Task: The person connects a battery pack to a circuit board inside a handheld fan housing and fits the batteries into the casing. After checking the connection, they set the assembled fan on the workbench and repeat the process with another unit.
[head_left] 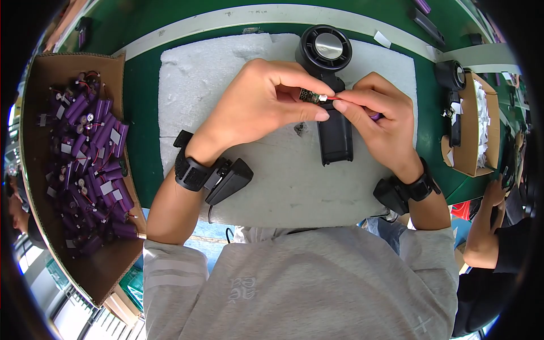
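My left hand point(249, 110) pinches a small circuit board point(307, 95) between thumb and forefinger. Close against the board is a white plug point(323, 98) on a short red wire point(334, 98); I cannot tell whether the plug is fully seated. The wire's other end runs into the fingertips of my right hand point(385, 116), which are closed on it. Part of a purple battery cell point(374, 116) shows between the right fingers. Beneath both hands lies a black handheld fan point(336, 139), its round head at the far side. My hands cover the middle of its body.
A white foam pad point(198, 85) lies under the work. At left stands a cardboard box point(105, 277) of purple battery cells point(90, 153). Another black fan point(451, 76) lies by a small carton point(466, 156) of white pieces at right. A co-worker's arm point(484, 238) shows beyond.
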Tool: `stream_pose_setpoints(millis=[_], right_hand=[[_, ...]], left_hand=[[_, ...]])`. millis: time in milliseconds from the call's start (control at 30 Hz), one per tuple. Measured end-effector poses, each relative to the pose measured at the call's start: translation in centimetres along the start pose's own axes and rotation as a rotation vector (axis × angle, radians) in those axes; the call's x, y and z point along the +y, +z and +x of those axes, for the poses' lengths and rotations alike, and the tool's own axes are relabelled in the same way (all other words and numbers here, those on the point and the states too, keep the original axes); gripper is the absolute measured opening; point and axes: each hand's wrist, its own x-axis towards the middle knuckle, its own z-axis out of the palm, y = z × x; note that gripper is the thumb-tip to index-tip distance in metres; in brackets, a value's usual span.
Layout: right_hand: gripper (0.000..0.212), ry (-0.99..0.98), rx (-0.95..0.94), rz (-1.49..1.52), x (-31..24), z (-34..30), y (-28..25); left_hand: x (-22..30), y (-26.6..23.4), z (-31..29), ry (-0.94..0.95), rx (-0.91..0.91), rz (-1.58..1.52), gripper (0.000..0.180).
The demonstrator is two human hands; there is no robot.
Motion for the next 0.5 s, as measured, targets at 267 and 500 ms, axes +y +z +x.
stream_pose_setpoints(millis=[267, 500], right_hand=[[0.011, -0.048, -0.027, -0.018, 0.14, -0.08, 0.16], [0.011, -0.119, -0.073, 0.017, 0.23, -0.11, 0.45]], left_hand=[[0.70, -0.49, -0.13, -0.120, -0.073, -0.040, 0.032], [0.90, -0.50, 0.06, -0.139, -0.087, -0.064, 0.030]])
